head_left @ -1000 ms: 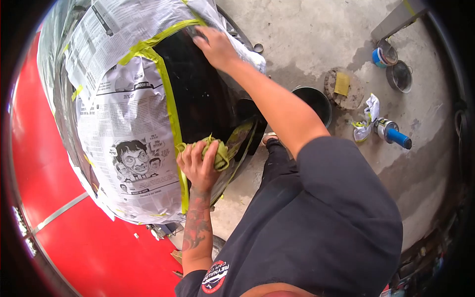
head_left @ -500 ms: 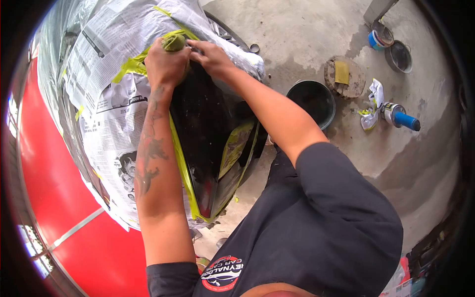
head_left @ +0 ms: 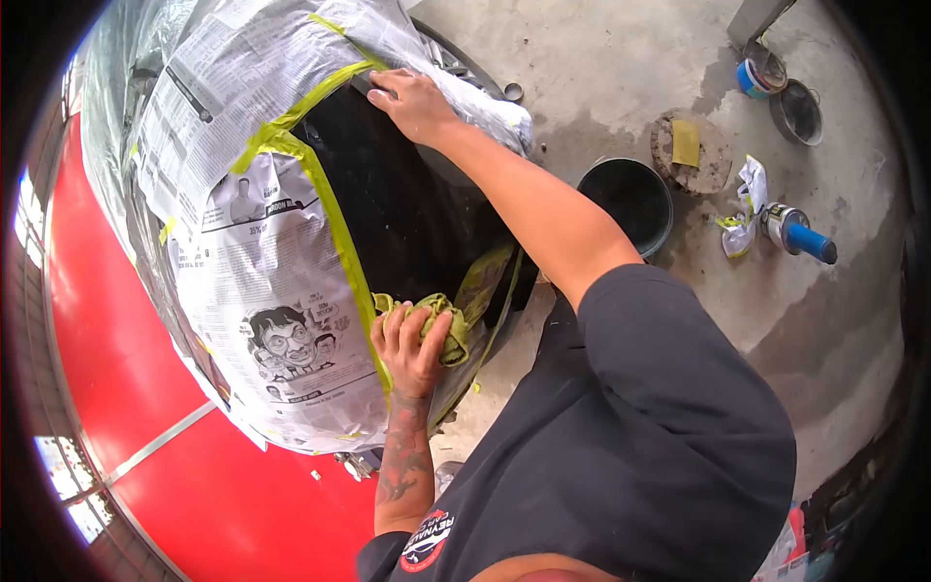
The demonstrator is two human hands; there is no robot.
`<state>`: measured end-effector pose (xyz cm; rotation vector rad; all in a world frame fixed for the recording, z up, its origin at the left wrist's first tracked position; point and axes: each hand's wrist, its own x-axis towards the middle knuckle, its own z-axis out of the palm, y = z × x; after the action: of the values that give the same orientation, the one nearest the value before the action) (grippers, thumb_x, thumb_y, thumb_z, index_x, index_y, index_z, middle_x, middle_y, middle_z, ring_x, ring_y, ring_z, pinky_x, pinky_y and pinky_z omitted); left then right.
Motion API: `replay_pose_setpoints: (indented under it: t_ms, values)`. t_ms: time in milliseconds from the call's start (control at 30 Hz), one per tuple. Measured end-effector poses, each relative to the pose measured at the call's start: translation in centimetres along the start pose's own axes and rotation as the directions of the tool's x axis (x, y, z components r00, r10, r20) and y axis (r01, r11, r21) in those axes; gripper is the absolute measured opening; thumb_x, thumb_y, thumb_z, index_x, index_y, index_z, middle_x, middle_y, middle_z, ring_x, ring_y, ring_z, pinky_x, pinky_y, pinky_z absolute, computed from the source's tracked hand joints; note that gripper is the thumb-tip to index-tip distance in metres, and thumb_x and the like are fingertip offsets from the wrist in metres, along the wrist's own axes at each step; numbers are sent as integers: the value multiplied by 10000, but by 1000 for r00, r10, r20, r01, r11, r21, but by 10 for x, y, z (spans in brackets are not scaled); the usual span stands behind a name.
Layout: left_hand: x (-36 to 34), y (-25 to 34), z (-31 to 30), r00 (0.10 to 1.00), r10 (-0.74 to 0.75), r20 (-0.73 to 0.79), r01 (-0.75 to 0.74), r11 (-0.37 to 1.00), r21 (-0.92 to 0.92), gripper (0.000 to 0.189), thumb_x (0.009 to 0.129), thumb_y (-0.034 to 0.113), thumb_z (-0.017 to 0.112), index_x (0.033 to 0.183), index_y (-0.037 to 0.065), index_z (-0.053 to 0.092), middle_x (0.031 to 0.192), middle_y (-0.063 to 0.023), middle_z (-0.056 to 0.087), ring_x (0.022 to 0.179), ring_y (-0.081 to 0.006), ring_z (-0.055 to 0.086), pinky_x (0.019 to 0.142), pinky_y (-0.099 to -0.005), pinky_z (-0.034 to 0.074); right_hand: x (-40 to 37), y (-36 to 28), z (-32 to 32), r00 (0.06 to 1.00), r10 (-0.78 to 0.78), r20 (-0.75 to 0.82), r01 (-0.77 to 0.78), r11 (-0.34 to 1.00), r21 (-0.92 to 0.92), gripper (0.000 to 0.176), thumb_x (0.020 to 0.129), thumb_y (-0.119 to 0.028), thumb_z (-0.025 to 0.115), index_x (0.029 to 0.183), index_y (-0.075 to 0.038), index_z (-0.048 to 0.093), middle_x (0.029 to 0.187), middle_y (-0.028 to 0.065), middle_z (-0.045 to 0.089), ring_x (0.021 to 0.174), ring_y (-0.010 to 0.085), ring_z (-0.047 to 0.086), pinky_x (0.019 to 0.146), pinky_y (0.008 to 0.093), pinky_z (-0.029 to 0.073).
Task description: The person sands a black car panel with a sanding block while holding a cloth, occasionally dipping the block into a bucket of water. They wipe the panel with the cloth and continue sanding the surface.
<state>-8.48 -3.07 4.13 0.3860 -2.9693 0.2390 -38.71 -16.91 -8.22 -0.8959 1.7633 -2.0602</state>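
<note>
My left hand is closed around a crumpled green cloth, pressed on the lower part of a glossy black car panel. Yellow-green masking tape edges the panel. At its top end lies my right hand, fingers stretched out beside the tape, nothing visible in it. Newspaper covers the surfaces to the left of the panel. A taped patch shows near the panel's right side, partly behind the cloth.
On the concrete floor to the right stand a dark bucket, a round slab with a yellow sheet on it, a can with a blue roll, crumpled paper and a metal basin. A red surface lies far left.
My left hand has moved with the cloth from the panel's top end down toward my body. The right hand stays near the top, now apart from the left.
</note>
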Motion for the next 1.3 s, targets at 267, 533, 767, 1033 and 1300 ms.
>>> replay_pose_setpoints:
  t_ms: [267,533,767,1033,1300]
  values:
    - [-7,-3,17,995,2,-100,-2,1000,2,246,868,224,747,1100,306,751,1132,28,662,1142,-235,628,1043,-481,413,-1,-1,-3,1000,10,-1,-10,1000,-27,382,976,-318,629,1219,-43,735,1203,194,718,1204,351,618,1061,477,431]
    - [-9,-3,17,993,-7,-115,8,1000,4,243,866,228,743,1095,308,754,1123,31,671,1127,-237,633,1056,-475,410,1,-15,-4,996,86,29,-84,995,-62,445,966,-369,612,1227,-23,717,1290,217,672,1247,380,599,1102,482,426]
    - [-5,-2,19,993,-10,-118,10,1000,0,222,874,216,747,1081,297,753,1104,36,671,1111,-235,635,1057,-468,411,-36,6,-11,991,133,-6,-133,990,-42,446,967,-349,607,1270,-31,683,1314,181,669,1220,374,608,1096,459,406]
    - [-6,-2,19,992,-10,-127,12,1000,12,226,873,217,744,1084,299,753,1104,31,668,1117,-234,635,1056,-469,413,9,5,1,991,133,26,-132,991,-17,427,959,-345,619,1253,-45,697,1307,174,680,1234,349,608,1096,473,402]
    - [-8,-4,20,992,-6,-125,6,1000,3,235,869,216,749,1086,304,751,1121,33,668,1127,-234,634,1049,-475,413,-37,7,-6,996,65,-55,-66,998,-19,415,983,-378,604,1221,-61,730,1306,151,690,1253,324,616,1093,469,407]
